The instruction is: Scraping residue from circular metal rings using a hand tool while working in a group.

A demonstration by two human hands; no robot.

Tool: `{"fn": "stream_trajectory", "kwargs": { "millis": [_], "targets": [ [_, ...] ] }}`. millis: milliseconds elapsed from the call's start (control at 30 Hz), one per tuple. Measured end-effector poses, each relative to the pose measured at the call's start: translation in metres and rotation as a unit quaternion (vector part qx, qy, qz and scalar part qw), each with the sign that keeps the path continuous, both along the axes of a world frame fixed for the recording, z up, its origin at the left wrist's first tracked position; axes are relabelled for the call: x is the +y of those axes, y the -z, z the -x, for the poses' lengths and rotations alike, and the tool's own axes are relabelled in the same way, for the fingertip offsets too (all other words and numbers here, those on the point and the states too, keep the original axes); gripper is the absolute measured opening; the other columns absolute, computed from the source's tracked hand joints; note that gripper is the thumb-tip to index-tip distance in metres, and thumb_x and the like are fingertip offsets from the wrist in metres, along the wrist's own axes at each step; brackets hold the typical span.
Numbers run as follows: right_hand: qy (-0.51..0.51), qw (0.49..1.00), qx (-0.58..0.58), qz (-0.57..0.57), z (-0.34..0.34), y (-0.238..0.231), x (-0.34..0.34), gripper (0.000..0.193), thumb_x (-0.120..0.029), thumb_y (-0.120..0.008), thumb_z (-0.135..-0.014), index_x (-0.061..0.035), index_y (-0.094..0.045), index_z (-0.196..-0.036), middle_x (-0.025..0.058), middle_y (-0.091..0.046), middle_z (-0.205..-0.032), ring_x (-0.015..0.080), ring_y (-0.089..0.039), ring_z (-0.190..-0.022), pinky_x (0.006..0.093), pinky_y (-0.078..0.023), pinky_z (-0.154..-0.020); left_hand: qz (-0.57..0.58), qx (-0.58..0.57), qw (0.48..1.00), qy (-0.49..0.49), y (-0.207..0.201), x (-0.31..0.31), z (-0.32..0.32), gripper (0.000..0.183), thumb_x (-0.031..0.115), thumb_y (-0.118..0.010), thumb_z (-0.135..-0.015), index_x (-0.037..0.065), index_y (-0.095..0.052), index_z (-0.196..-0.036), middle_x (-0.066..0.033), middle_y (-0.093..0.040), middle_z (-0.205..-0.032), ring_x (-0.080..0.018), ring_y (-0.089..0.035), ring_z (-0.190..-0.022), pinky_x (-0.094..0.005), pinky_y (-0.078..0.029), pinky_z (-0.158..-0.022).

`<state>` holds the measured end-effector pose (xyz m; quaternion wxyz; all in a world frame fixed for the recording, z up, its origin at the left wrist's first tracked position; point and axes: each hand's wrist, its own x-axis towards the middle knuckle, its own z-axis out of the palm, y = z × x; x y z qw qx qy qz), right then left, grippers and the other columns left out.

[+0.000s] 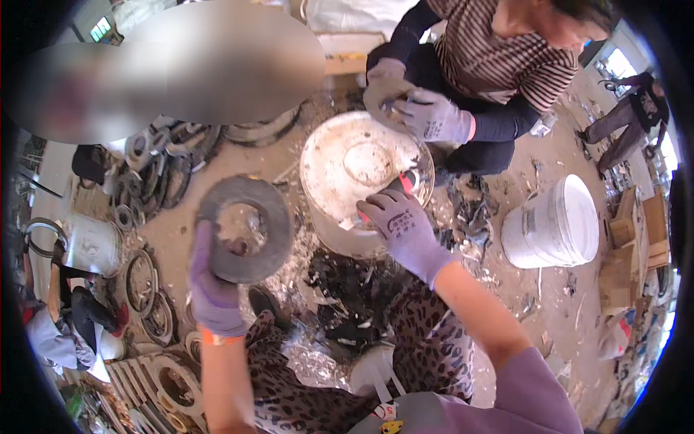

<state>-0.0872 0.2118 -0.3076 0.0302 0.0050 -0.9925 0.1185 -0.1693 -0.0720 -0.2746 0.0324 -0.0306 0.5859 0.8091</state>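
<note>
**A:** Start at the fingers. What is each hand doing?

**B:** The left hand [212, 289], in a purple work glove, is closed around the lower edge of a flat grey ring-shaped gasket [244, 228], left of centre in the frame. Thumb and fingers pinch the rim, so the ring stands up with its face and open middle turned toward the wearer, likely for a clear look at the surface.

**A:** And the right?

**B:** The right hand [399, 226], also gloved in purple, sits just right of centre. Its fingers curl closed over a red-handled tool [406, 181]; only the handle's end shows, so I cannot tell what kind of tool it is. The hand rests against the near rim of an upturned white bucket [347, 163], whose flat bottom seems to serve as a work surface.

**A:** What surrounds them?

**B:** Below the hands, leopard-print trousers [426, 325] show the wearer is seated low, close to a dirty floor [549, 289] strewn with dark scraps and pale shavings. At upper right, a co-worker in a striped top [499, 58] bends over the same bucket, grey-gloved hands [430, 116] gripping another grey ring above it. A second white bucket [553, 220] stands upright at right, well apart. More rings [152, 173] lie piled at upper left, within reach.
</note>
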Motion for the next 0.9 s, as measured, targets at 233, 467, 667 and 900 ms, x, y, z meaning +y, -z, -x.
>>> {"fn": "stream_trajectory", "kwargs": {
  "millis": [233,467,667,900],
  "targets": [
    [-0.108,0.95,-0.062,-0.285,0.028,0.022,0.03,0.044,-0.017,-0.054,-0.085,-0.0138,-0.048,-0.128,0.0064,-0.057,-0.113,0.0239,-0.049,-0.115,0.0429,-0.029,-0.106,-0.095,-0.068,0.992,0.037,0.039,0.049,-0.007,0.034,0.029,-0.059,-0.09,0.004,-0.059,-0.114,-0.0009,-0.058,-0.087,-0.0105,-0.055,-0.075,-0.0273,-0.046,-0.066],
    [0.03,0.997,-0.04,-0.057,-0.014,-0.021,0.04,0.047,-0.022,-0.055,-0.087,-0.0038,-0.04,-0.128,0.0153,-0.057,-0.101,0.0294,-0.063,-0.085,0.0377,-0.052,-0.071,-0.057,-0.096,0.993,0.046,0.019,0.097,0.005,0.035,0.012,-0.078,-0.076,-0.002,-0.059,-0.101,-0.0027,-0.063,-0.084,-0.0073,-0.058,-0.07,-0.0204,-0.046,-0.062],
    [-0.087,0.995,-0.002,0.051,-0.032,0.005,0.064,0.028,-0.015,-0.054,-0.088,-0.0014,-0.051,-0.112,0.0147,-0.048,-0.113,0.0267,-0.062,-0.079,0.0393,-0.052,-0.065,0.178,0.059,0.975,0.123,0.02,0.151,0.031,0.046,0.018,-0.075,-0.076,-0.005,-0.058,-0.111,-0.0104,-0.067,-0.094,-0.012,-0.062,-0.077,-0.0236,-0.049,-0.068],
    [0.043,0.998,-0.034,-0.004,-0.013,0.004,0.052,0.028,-0.033,-0.038,-0.099,-0.0057,-0.044,-0.1,0.013,-0.065,-0.073,0.0274,-0.067,-0.067,0.0395,-0.052,-0.057,0.457,0.231,0.845,0.153,0.006,0.19,0.032,0.053,0.04,-0.061,-0.083,0.001,-0.057,-0.119,-0.0196,-0.066,-0.103,-0.0292,-0.065,-0.092,-0.0355,-0.049,-0.083]
  ]
}}
